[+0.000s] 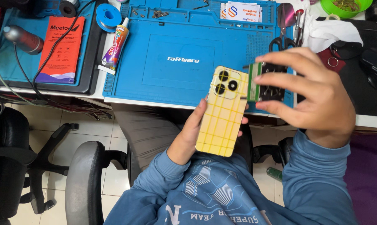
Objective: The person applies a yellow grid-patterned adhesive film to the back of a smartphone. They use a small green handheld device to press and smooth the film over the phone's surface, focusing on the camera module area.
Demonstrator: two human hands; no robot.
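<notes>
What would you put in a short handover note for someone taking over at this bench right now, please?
Left hand: holds the yellow phone from below, back side up, camera cluster at the top, over the lap at the bench edge.
Right hand: fingers pinch a small green-edged part at the phone's top right corner.
Bench: blue mat bare in the middle; glue tube on its left edge; scissors at its right.
Done: phone is lifted off the mat with the back cover on.
Left: the green-edged part is not set down or fitted; its exact kind is unclear.
</notes>
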